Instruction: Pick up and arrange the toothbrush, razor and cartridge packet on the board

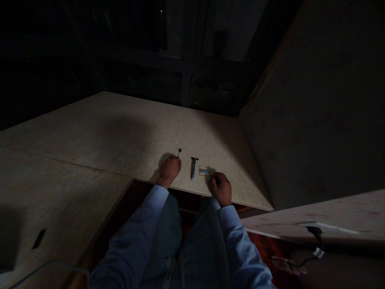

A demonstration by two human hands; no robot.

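My left hand [170, 167] is closed on the table, its fingers around a thin stick with a small dark square head [179, 151] that points away from me. Most of the stick is hidden under the hand. To its right lies a razor [193, 169], handle toward me and dark head at the far end. Beside the razor is a small clear case [204, 171] with a blue-and-dark strip in it, perhaps a blade cartridge. Just right of this case my right hand [221, 188] rests curled at the table's front edge, with nothing visible in it.
The pale table [168, 120] reaches back to a dark window [186, 80]. A wall [300, 120] closes off the right side. At left another pale surface [75, 192] adjoins, with a dark slot [39, 239] and a cable [54, 263]. A plug and cord [314, 233] are at lower right.
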